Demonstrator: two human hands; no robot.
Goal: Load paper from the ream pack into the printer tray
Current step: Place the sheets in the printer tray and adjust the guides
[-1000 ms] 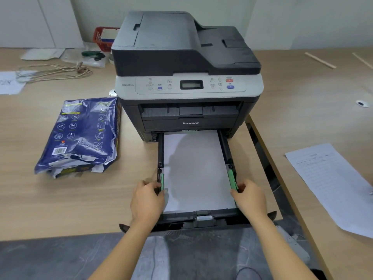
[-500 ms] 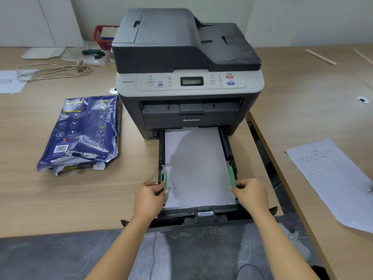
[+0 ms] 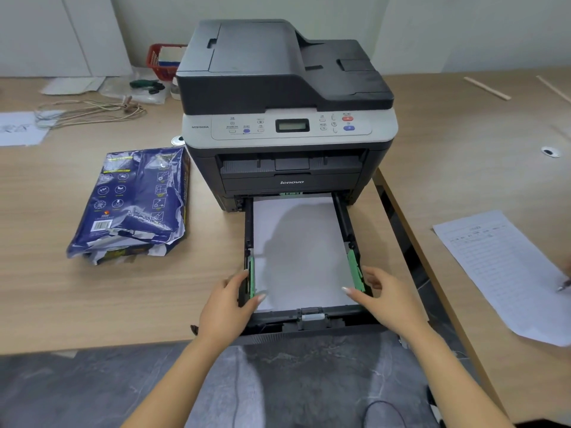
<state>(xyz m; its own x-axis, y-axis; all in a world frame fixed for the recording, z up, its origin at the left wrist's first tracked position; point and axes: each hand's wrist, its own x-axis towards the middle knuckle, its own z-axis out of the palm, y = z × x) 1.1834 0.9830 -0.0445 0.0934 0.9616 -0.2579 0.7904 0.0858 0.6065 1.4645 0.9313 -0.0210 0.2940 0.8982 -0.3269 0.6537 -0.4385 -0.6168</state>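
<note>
Paper lies in the pulled-out tray; our left hand and right hand, loosely open, flank the green guides. Next, we judge, push it in squarely.

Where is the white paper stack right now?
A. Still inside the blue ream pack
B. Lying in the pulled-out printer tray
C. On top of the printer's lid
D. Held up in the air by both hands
B: the white paper stack lies flat in the pulled-out printer tray, between the green side guides, with the left hand and right hand at the tray's sides.
</note>
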